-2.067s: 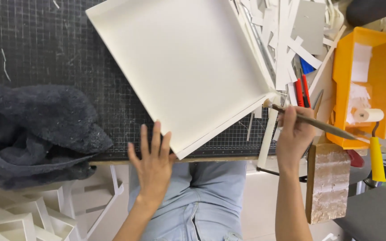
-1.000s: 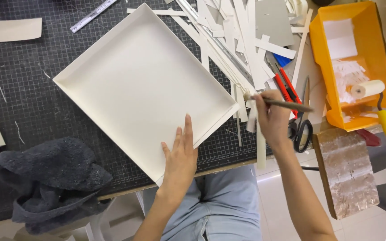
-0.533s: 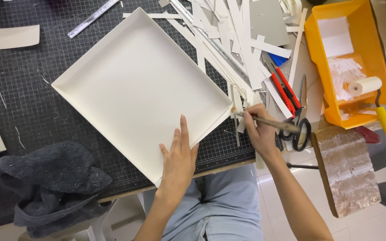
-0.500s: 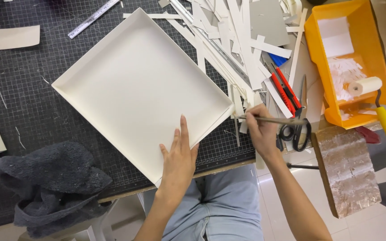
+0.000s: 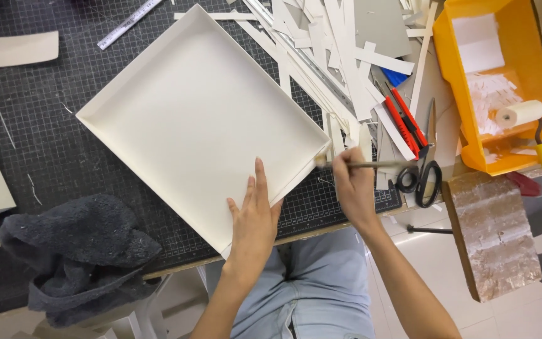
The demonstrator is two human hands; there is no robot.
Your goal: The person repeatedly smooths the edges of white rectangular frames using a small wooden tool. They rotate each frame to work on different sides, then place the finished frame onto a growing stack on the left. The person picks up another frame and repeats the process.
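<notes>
Two hands work at one white tray (image 5: 196, 119) in the head view, lying skewed on the dark cutting mat (image 5: 51, 150) of the bench. The left hand (image 5: 253, 220) lies flat and open on the tray's floor near its 5 o'clock corner, seemingly pinning it still. At the tray's 3 o'clock corner the right hand (image 5: 352, 191) pinches a thin brush (image 5: 362, 165), bristles touching the wall there. Paper strips (image 5: 340, 50), red cutters (image 5: 403, 119) and scissors (image 5: 425, 176) lie at 2 o'clock; an orange bin (image 5: 522, 63) holds a roller (image 5: 522, 114). A grey cloth (image 5: 83, 251) sits at 8 o'clock.

One head-worn camera looks steeply down, near, at the cutting mat (image 5: 45, 150)
</notes>
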